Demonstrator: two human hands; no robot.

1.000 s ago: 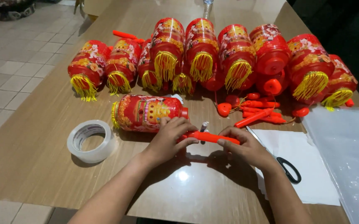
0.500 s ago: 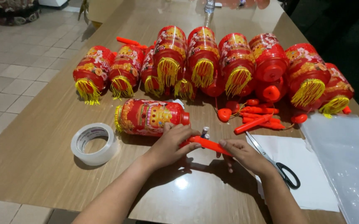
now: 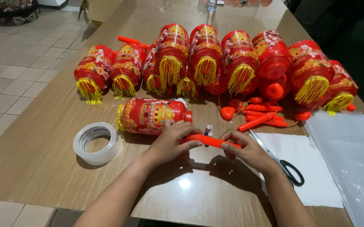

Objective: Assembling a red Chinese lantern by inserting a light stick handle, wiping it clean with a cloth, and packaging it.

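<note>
The long wooden-look table had a smooth, semi-glossy top that threw back a bright spot of lamp light near its front edge. On it, the slim orange stick looked like smooth, shiny plastic, with two small metal-ended cylinders, perhaps batteries, just behind it. The red and gold lantern lying on its side had a glossy printed plastic skin and a yellow thread fringe. Left of that lantern, the roll of clear tape shone wetly. Right of it lay matt white paper, black-handled metal scissors and a filmy clear plastic sheet.
</note>
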